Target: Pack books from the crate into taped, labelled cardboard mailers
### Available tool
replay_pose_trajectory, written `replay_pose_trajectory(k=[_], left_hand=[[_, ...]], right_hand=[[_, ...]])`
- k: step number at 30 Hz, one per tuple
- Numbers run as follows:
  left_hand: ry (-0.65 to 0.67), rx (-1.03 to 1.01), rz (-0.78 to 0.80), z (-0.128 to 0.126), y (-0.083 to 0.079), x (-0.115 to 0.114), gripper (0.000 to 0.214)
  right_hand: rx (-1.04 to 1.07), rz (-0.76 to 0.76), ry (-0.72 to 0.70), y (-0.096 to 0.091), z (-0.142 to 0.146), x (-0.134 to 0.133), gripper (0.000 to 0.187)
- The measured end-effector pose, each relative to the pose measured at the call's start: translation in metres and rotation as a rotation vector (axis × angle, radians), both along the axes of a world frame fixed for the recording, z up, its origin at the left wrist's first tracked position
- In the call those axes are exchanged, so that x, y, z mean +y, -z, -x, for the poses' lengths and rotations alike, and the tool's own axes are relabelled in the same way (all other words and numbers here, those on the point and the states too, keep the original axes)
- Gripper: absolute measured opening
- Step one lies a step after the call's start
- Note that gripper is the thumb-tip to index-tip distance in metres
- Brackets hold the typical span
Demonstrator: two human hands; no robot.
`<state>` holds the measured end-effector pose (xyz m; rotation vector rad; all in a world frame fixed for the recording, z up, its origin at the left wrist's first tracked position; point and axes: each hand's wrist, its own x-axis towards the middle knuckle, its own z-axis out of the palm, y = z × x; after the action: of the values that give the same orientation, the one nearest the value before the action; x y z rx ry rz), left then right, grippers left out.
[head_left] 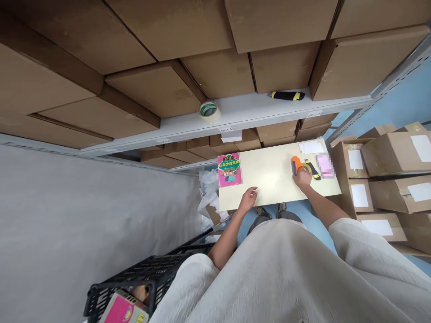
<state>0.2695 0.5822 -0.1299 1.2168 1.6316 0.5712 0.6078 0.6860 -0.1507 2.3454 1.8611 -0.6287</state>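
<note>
My right hand (303, 178) is closed around an orange tape dispenser (296, 162) with a roll of yellowish tape, at the right part of the cream tabletop (269, 172). Just beside it lies a black-and-yellow utility knife (314, 171). A pink item (325, 166), blurred out, sits further right, and white paper (311, 147) lies behind. My left hand (248, 198) is at the table's near edge, fingers loosely bent and apart, holding nothing. Closest to it is a pink picture book (230, 170) with a green title patch, flat at the table's left end.
Above the table, a grey shelf (242, 107) bears cardboard boxes (215, 74), a tape roll (209, 112) and another utility knife (288, 95). Labelled cartons (387, 193) are stacked on the right. Crumpled paper (209, 188) and a black crate (155, 269) with books stand on the left.
</note>
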Motion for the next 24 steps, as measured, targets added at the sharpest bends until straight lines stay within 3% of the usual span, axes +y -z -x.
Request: replay_pose_trajectory(k=[5, 11, 18, 24], left_hand=[[-0.021, -0.016, -0.013, -0.004, 0.000, 0.002, 0.029], [-0.044, -0.038, -0.051, -0.010, -0.002, 0.008, 0.029], [-0.163, -0.068, -0.097, -0.020, -0.008, 0.016, 0.032], [-0.328, -0.038, -0.138, -0.011, -0.007, -0.020, 0.034]], right_hand=[[0.012, 0.046, -0.002, -0.007, -0.006, -0.001, 0.033], [0.008, -0.148, -0.045, -0.025, -0.003, -0.008, 0.037], [0.172, -0.229, -0.357, -0.048, 0.036, 0.001, 0.039], [0.234, -0.186, -0.561, -0.053, 0.075, -0.005, 0.034]])
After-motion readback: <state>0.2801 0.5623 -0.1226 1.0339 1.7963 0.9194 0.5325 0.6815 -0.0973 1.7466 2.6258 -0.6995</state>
